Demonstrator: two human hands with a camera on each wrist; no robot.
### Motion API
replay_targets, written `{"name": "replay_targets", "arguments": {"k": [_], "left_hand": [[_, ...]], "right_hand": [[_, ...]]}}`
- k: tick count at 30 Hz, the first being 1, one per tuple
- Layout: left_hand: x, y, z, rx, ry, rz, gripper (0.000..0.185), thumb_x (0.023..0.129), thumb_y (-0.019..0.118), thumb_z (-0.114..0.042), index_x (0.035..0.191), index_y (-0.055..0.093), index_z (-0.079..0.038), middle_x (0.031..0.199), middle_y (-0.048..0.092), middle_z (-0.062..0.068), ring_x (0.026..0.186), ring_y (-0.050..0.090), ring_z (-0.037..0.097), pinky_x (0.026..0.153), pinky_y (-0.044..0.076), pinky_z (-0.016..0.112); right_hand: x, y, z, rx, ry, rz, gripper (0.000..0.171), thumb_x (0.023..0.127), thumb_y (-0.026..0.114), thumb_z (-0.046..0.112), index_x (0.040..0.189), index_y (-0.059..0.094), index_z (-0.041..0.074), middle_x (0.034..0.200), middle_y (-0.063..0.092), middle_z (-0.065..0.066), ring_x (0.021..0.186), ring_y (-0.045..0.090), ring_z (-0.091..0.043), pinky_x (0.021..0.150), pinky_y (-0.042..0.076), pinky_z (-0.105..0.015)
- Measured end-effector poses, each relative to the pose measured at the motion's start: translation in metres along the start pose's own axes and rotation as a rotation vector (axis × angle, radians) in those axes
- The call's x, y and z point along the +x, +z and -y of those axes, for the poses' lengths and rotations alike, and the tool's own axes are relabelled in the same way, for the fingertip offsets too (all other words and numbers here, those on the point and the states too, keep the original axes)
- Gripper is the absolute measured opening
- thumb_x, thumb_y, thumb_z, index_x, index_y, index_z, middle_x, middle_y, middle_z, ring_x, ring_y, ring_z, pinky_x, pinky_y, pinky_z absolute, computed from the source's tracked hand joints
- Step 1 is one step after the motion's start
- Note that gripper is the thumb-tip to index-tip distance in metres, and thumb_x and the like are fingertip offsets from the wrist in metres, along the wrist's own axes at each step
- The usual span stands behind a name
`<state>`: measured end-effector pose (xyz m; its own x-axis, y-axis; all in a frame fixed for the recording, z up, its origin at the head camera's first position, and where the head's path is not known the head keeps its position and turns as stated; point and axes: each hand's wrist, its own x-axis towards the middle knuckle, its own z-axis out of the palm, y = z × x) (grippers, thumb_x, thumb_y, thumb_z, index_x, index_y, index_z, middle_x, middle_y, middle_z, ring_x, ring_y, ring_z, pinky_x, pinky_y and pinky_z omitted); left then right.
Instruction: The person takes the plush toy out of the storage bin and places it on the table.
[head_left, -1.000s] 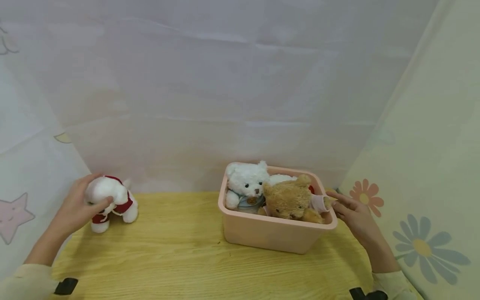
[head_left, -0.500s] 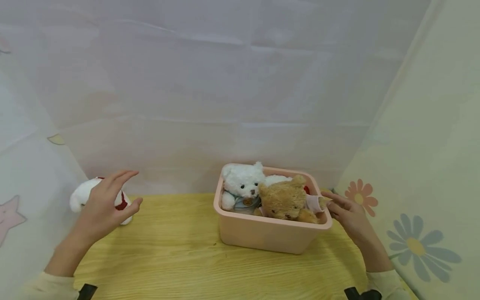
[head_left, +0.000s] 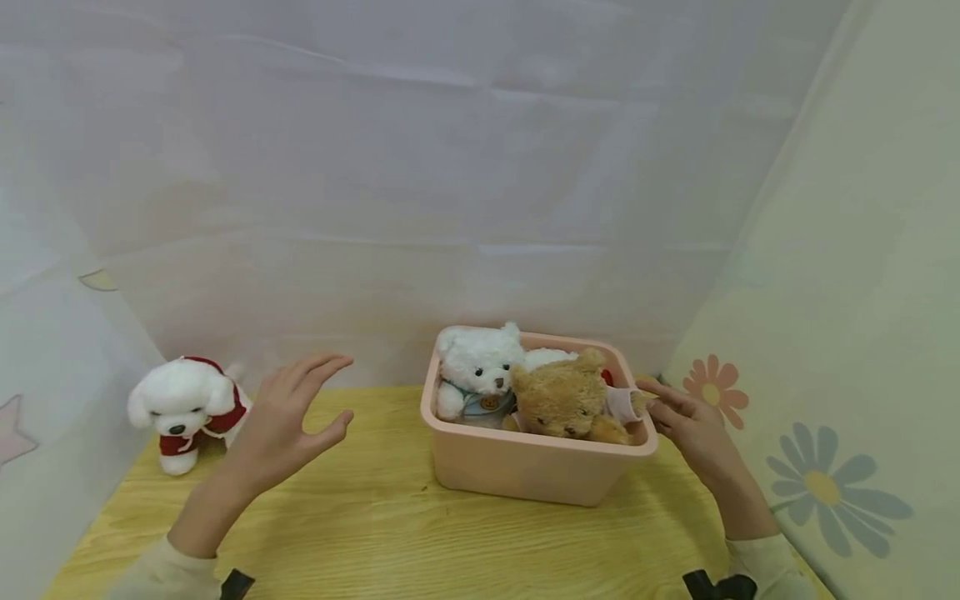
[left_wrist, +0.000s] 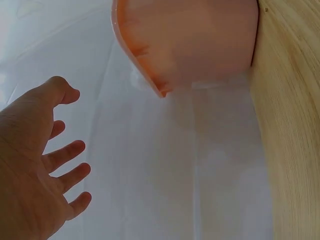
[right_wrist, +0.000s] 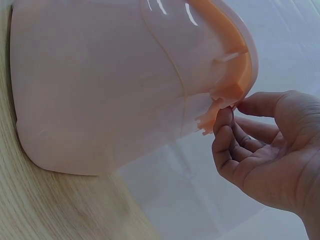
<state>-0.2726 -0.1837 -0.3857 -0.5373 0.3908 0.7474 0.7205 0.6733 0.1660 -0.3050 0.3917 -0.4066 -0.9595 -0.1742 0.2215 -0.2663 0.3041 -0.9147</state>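
Observation:
My left hand (head_left: 281,425) hovers over the table with fingers spread and holds nothing. Just left of it, a white plush dog (head_left: 180,396) in a red outfit stands on the table. My right hand (head_left: 693,433) pinches the right end of the rim of a pink plastic bin (head_left: 517,462); the right wrist view shows thumb and curled fingers at the rim (right_wrist: 250,55). Inside the bin sit a white teddy bear (head_left: 480,362) in a blue top and a brown teddy bear (head_left: 558,396) in pale pink. Behind the brown bear another white plush toy (head_left: 547,358) is mostly hidden.
The wood-grain table (head_left: 375,533) runs back to a pale cloth backdrop (head_left: 375,167). A flower-printed cloth (head_left: 847,333) hangs close along the right side, and another printed cloth (head_left: 45,350) hangs on the left.
My left hand has let go of the white plush dog and moved right, towards the bin. The dog now stands facing forward. My right hand has stayed at the bin's rim.

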Motion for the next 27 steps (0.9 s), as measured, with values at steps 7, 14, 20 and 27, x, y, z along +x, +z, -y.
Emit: {"name": "replay_targets", "arguments": {"k": [7,14,20,27], "left_hand": [[0.017,0.026,-0.013,-0.026,0.030,0.025,0.066,0.091,0.070,-0.033,0.150,0.050,-0.013,0.144,0.051,0.007,0.128,0.050,0.030,0.102,0.034,0.060],[0.031,0.047,-0.026,-0.077,0.053,0.047,0.066,0.090,0.072,-0.030,0.150,0.050,-0.015,0.144,0.051,0.006,0.129,0.050,0.028,0.102,0.035,0.058],[0.039,0.062,-0.033,-0.106,0.065,0.061,0.068,0.090,0.074,-0.029,0.151,0.049,-0.018,0.143,0.052,0.005,0.128,0.050,0.028,0.099,0.037,0.059],[0.054,0.076,-0.038,-0.118,0.066,0.068,0.070,0.087,0.078,-0.027,0.150,0.051,-0.013,0.142,0.054,0.007,0.127,0.051,0.030,0.100,0.038,0.062]], "right_hand": [[0.001,0.000,0.001,-0.014,0.005,-0.006,0.054,0.109,0.051,0.028,0.154,0.042,0.001,0.123,0.053,-0.012,0.119,0.056,-0.014,0.090,0.052,-0.024],[0.000,0.000,0.001,-0.023,0.011,-0.003,0.054,0.109,0.051,0.029,0.154,0.042,0.001,0.125,0.050,-0.017,0.119,0.055,-0.013,0.090,0.051,-0.023],[0.000,0.000,0.001,-0.007,0.015,-0.004,0.053,0.109,0.051,0.028,0.154,0.042,0.000,0.116,0.053,-0.016,0.114,0.058,-0.018,0.090,0.052,-0.025],[0.002,0.000,0.001,0.012,0.015,-0.011,0.053,0.109,0.052,0.026,0.153,0.043,-0.001,0.108,0.053,-0.019,0.103,0.061,-0.019,0.087,0.054,-0.027]]}}
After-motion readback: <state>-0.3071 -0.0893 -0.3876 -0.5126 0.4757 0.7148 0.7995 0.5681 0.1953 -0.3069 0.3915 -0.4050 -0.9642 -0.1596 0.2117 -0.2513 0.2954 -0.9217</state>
